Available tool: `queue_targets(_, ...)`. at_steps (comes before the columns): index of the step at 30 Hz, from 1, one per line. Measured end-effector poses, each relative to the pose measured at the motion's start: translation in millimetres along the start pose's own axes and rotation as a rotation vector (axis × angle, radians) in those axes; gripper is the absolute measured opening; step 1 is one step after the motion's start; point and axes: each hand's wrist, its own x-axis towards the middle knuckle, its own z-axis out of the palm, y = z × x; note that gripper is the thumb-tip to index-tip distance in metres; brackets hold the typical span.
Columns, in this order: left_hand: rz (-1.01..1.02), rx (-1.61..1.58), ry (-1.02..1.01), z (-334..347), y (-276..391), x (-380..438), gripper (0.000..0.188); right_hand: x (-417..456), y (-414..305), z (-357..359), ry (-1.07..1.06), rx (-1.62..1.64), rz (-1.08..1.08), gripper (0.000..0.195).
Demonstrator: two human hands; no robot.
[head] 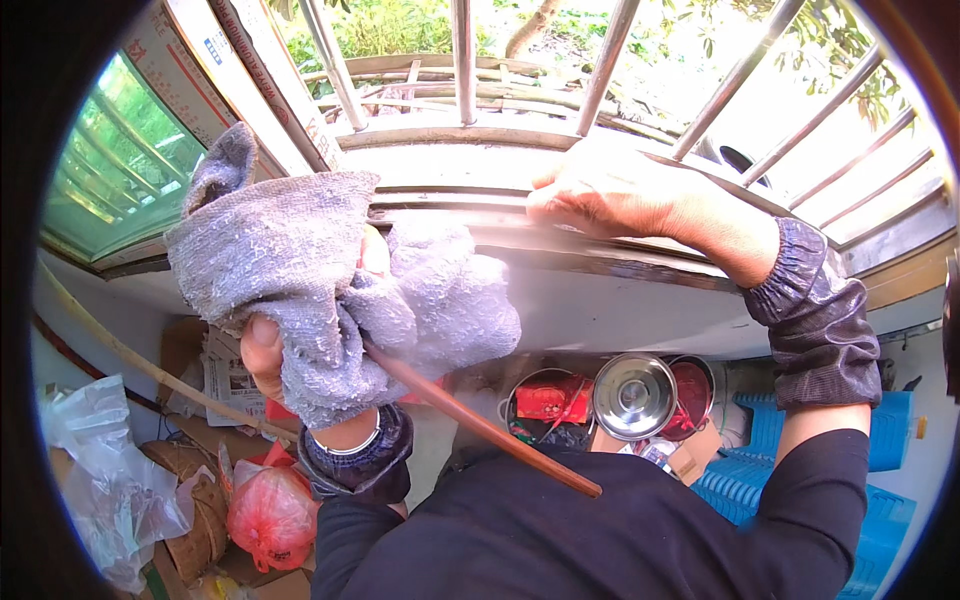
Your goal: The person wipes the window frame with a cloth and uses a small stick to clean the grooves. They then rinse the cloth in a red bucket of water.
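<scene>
My left hand [264, 351] grips a bunched grey cloth [270, 255], whose folds hide much of the fingers. A reddish-brown stick [487, 421] comes out from under the cloth and slants down to the right across my front; whether my fingers also hold it cannot be told. My right hand [600, 196] is at the metal window track [450, 196], right of the cloth, with its fingers curled down. Glare washes out that hand, and its fingertips are not clear.
Metal window bars [463, 67] stand beyond the sill. A green-tinted window pane [124, 157] is at left. Below lie a pink plastic bag [271, 514], clear plastic sheeting [112, 465], a long pale pole [150, 367], a steel basin [634, 396] and blue plastic items [889, 442].
</scene>
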Motion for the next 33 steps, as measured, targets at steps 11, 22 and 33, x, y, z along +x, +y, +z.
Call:
queue_targets(11, -0.008, 0.012, -0.002, 2, -2, -3, 0.048, 4, 55, 11, 0.231, -0.139, 0.26, 0.017)
queue_targets(22, 0.0, 0.0, 0.009, -2, -3, -5, 0.049, -26, 31, 13, 0.001, 0.038, -0.022, 0.027)
queue_targets(33, 0.0, 0.01, 0.012, -2, 0, -7, 0.049, -3, 24, 13, 0.165, -0.123, -0.071, 0.005)
